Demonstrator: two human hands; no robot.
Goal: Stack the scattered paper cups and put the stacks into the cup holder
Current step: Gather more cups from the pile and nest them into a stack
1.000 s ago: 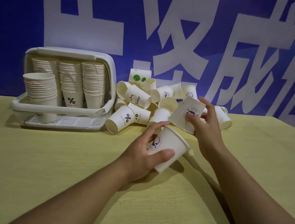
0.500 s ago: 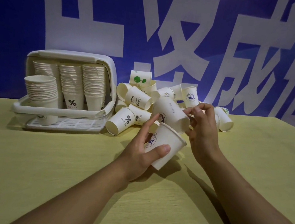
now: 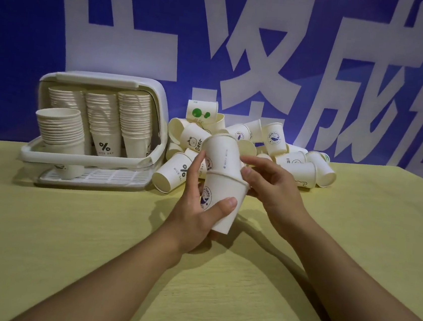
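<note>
The left hand (image 3: 196, 211) covers part of the printed logo on the lower cup (image 3: 223, 201). Small print on the upper cup (image 3: 222, 156) is too fine to read, and the far banner (image 3: 244, 45) lettering is cut off by the top and right edges.

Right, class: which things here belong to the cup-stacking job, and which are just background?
Part of the job:
left hand
right hand
lower cup
upper cup
loose cup pile
cup holder

Just there:
table
blue banner
</note>
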